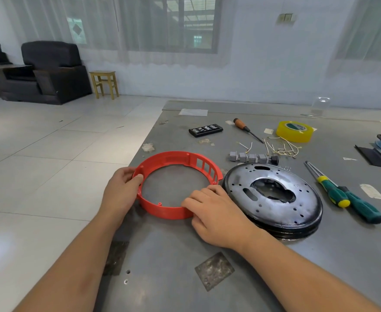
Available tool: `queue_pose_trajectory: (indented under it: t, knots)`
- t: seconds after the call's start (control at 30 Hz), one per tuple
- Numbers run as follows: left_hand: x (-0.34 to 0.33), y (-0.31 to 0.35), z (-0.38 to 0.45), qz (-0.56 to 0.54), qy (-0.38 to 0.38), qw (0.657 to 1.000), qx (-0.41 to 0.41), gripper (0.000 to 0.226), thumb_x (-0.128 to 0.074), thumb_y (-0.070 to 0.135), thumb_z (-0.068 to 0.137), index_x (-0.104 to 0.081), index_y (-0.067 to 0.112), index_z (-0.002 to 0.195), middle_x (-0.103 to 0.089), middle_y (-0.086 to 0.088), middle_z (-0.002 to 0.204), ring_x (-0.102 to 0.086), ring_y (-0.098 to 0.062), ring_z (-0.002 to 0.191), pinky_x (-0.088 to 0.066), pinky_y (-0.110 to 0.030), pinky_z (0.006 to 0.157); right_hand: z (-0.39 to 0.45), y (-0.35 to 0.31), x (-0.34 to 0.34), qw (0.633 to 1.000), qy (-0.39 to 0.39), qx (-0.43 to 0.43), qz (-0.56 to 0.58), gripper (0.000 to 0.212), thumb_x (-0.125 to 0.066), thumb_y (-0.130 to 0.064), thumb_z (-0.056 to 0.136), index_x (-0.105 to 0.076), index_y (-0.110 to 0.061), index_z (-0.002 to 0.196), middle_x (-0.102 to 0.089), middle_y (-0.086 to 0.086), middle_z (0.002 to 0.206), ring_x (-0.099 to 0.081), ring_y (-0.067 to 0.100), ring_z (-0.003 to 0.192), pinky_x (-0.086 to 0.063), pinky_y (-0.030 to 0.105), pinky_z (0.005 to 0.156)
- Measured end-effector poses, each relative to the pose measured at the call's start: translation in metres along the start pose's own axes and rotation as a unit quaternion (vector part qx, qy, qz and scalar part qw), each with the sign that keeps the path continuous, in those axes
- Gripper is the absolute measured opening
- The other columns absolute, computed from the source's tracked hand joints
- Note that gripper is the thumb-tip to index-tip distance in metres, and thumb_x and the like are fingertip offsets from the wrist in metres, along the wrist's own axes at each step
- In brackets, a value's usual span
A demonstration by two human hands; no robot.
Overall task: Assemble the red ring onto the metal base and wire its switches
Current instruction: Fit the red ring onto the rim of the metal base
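Nearest the camera, both forearms reach in over the grey surface [275, 278], and each hand takes one side of the red ring [173, 157], which lies flat at the middle of the view. The right hand [216, 213] has its grip curled over the ring's near rim at about 5 o'clock, fingertips hooked inside the wall. The left hand [122, 188] pinches the rim at 9 o'clock, thumb inside and fingers outside. Holding opposite sides like this would keep the thin hoop level and let it be turned, probably so its row of window slots, now at 2 o'clock, can be lined up before it is lifted. The base [272, 194], a dark metal disc with holes and a large central cutout, sits at 3 o'clock, touching or almost touching the ring, so the carry across is short. Just beyond the base, at 1 o'clock, the switches [252, 157] lie in a row, with loose wires [281, 147] behind them, ready for the wiring step. Farther back lie a screwdriver [247, 129], a bit case [205, 129] and yellow tape [295, 131]; two green drivers [342, 192] wait at 3 o'clock.
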State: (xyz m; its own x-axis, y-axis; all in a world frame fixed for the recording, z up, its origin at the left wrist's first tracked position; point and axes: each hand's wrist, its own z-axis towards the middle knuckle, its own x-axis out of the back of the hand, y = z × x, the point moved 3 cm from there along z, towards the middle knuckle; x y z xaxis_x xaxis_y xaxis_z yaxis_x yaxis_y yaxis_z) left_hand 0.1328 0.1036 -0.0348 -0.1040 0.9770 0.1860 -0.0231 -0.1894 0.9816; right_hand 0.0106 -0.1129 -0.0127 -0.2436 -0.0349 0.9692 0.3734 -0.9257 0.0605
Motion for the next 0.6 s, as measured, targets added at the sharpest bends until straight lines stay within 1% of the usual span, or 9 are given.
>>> queue_pose_trajectory:
  t: [0.07,0.17,0.27,0.33,0.4,0.43,0.47,0.53,0.6]
  knots:
    - [-0.001,-0.001,0.001,-0.018,-0.009,1.000,0.018,0.033,-0.062,0.020,0.078,-0.067,0.032,0.107,-0.076,0.010,0.107,-0.073,-0.013,0.083,-0.059,-0.039,0.076,0.000,0.000,0.001,1.000,-0.001,0.002,0.001,0.045,-0.025,-0.025,0.084,-0.057,-0.025,0.115,-0.058,-0.005,0.108,-0.054,0.022,0.102,-0.033,0.038,0.106]
    - [0.001,-0.003,0.004,-0.046,0.002,0.998,0.035,0.044,-0.055,-0.002,0.079,-0.070,0.025,0.110,-0.077,0.005,0.107,-0.070,-0.016,0.073,-0.056,-0.037,0.067,-0.001,0.002,0.001,1.000,0.015,0.001,0.009,0.047,-0.025,-0.021,0.082,-0.060,-0.024,0.114,-0.060,-0.003,0.107,-0.056,0.024,0.101,-0.033,0.038,0.109]
    - [0.002,-0.004,0.003,-0.061,0.012,0.997,0.041,0.046,-0.054,-0.007,0.081,-0.071,0.024,0.110,-0.078,0.006,0.104,-0.069,-0.016,0.065,-0.055,-0.034,0.059,-0.002,0.003,0.001,1.000,0.028,0.002,0.008,0.052,-0.028,-0.017,0.082,-0.062,-0.024,0.120,-0.061,-0.003,0.112,-0.057,0.023,0.106,-0.026,0.040,0.119]
    - [0.002,-0.003,0.002,-0.073,0.021,0.996,0.043,0.046,-0.053,-0.007,0.081,-0.070,0.023,0.111,-0.078,0.006,0.105,-0.070,-0.016,0.067,-0.057,-0.036,0.062,-0.003,0.003,0.002,0.999,0.036,0.004,0.012,0.053,-0.039,-0.013,0.082,-0.062,-0.026,0.127,-0.061,-0.003,0.119,-0.057,0.021,0.113,-0.025,0.042,0.121]
    - [0.003,-0.002,0.001,-0.081,0.029,0.995,0.046,0.046,-0.053,-0.007,0.080,-0.069,0.021,0.113,-0.077,0.000,0.110,-0.071,-0.022,0.080,-0.058,-0.045,0.076,-0.005,0.004,0.001,0.999,0.042,-0.002,0.004,0.055,-0.049,-0.013,0.082,-0.058,-0.026,0.135,-0.058,-0.003,0.130,-0.053,0.020,0.122,-0.026,0.041,0.121]
    - [0.004,-0.002,0.001,-0.085,0.035,0.995,0.048,0.045,-0.054,-0.006,0.080,-0.069,0.021,0.113,-0.076,-0.002,0.112,-0.071,-0.025,0.084,-0.058,-0.048,0.081,-0.007,0.005,0.001,0.999,0.047,-0.015,-0.004,0.056,-0.053,-0.016,0.084,-0.056,-0.026,0.139,-0.056,-0.002,0.135,-0.052,0.021,0.127,-0.028,0.041,0.121]
    - [0.005,-0.001,0.000,-0.087,0.043,0.994,0.050,0.044,-0.055,-0.004,0.079,-0.069,0.022,0.112,-0.076,-0.002,0.113,-0.070,-0.026,0.084,-0.058,-0.048,0.081,-0.009,0.007,0.001,0.998,0.051,-0.034,-0.014,0.056,-0.055,-0.020,0.085,-0.053,-0.025,0.141,-0.054,0.000,0.140,-0.050,0.023,0.131,-0.030,0.042,0.120]
    - [0.005,0.002,-0.004,-0.082,0.049,0.994,0.055,0.043,-0.058,0.005,0.074,-0.069,0.025,0.110,-0.077,-0.001,0.110,-0.068,-0.026,0.077,-0.056,-0.044,0.070,-0.016,0.015,0.004,0.995,0.050,-0.080,-0.046,0.059,-0.056,-0.034,0.089,-0.048,-0.023,0.146,-0.048,0.002,0.149,-0.045,0.026,0.138,-0.032,0.044,0.118]
    - [0.004,0.004,-0.007,-0.066,0.047,0.995,0.056,0.048,-0.056,0.016,0.065,-0.069,0.027,0.110,-0.077,0.002,0.107,-0.066,-0.027,0.070,-0.053,-0.040,0.062,-0.027,0.027,0.009,0.988,0.056,-0.123,-0.076,0.064,-0.054,-0.051,0.090,-0.047,-0.023,0.147,-0.046,0.004,0.152,-0.044,0.028,0.139,-0.034,0.046,0.117]
